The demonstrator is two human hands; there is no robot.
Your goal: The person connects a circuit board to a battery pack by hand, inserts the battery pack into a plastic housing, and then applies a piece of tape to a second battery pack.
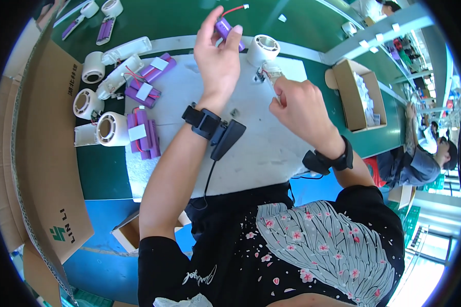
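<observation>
Up at the far side of the white mat [251, 148], my left hand [217, 61] is closed on a purple battery pack [224, 29]. A red wire with a white connector sticks out from the pack's top. My right hand [305, 105] grips the handle of a white handheld fan housing [264, 50], whose round head points away from me. The handle looks uncovered, with small wires and parts showing near the head; my fingers hide its lower end. Several purple battery packs [144, 132] with white labels and red wires lie left of my left forearm.
More white fan housings [112, 129] crowd the left of the green table [105, 174]. A tall cardboard box [51, 128] stands at the left edge. On the right, a small cardboard box [349, 102] holds white pieces. Another person [420, 163] sits further right.
</observation>
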